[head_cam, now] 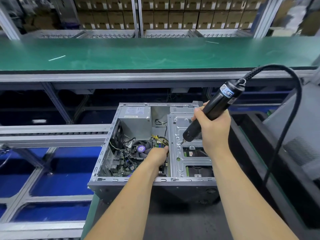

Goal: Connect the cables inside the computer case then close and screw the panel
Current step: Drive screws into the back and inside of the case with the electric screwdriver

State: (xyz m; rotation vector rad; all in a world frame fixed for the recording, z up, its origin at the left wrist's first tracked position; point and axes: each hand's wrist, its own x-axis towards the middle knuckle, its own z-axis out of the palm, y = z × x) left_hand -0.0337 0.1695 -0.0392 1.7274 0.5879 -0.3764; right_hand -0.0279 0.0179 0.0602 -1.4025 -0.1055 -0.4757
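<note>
An open computer case (121, 183) lies on its side in front of me, motherboard, fan and power supply (136, 122) exposed. My right hand (213, 130) grips a black electric screwdriver (214, 108), its bit touching the silver drive bracket (180, 153) near its left edge. My left hand (158, 155) reaches inside the case beside that bracket's left edge, its fingers curled down by the yellow-black cables (160, 138); what the fingertips hold is hidden.
The screwdriver's black cord (292, 108) loops up and down on the right. A grey panel or case (301, 135) leans at the right. A green conveyor belt (155, 52) runs beyond, a roller track (52, 134) lies left, and cartons are stacked behind.
</note>
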